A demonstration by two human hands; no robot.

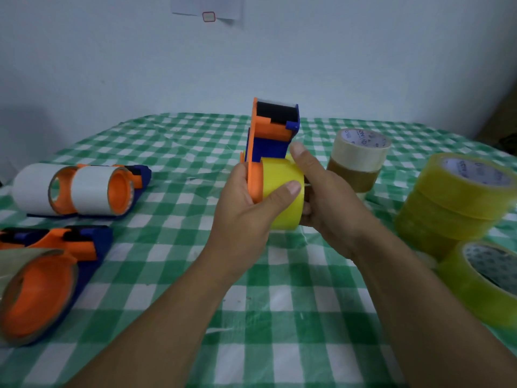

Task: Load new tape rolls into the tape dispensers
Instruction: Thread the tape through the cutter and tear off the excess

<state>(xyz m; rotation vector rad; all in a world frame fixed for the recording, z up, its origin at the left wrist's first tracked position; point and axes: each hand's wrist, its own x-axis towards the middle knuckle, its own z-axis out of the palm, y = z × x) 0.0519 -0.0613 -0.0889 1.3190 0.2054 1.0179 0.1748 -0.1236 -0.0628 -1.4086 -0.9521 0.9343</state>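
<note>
At table centre, above the green-check cloth of the table (279,317), the step in hand is seating a new roll on a dispenser hub. Status by item, largest first.

1. Spare stock, right edge: stack of yellow rolls (453,203), w/ a single yellow roll (481,287) nearer along the same edge. The cream-and-brown stack (358,161) stands further back, just beside the R hand. No hand on any of them.
2. Left edge: white-tape dispenser (78,189) lies on its side. Near-left corner: second loaded dispenser (42,287), clear tape on an orange core. Both judged done.
3. Held dispenser (274,135): off the cloth, nose up. Black roller and cutter end at top, blue frame below, orange side plate facing left.
4. Yellow roll (282,197): on the orange hub (256,182), axis approx. horizontal. A band of hub shows between plate and roll, so judged not fully home.
5. L hand (243,217): fingers curled behind the side plate, thumb laid across the roll; it grips the held dispenser. R hand (327,197): wrapped round the roll's right end, thumb on top by the blue frame; it grips the yellow roll.

Next move, est.: R hand pushes the roll along the hub until flush w/ the plate, while L hand braces against the push. Then locate the free tape end (not visible), peel it, and thread it up to the roller. Unwind dir. cannot be told from this view, so check it before threading.
</note>
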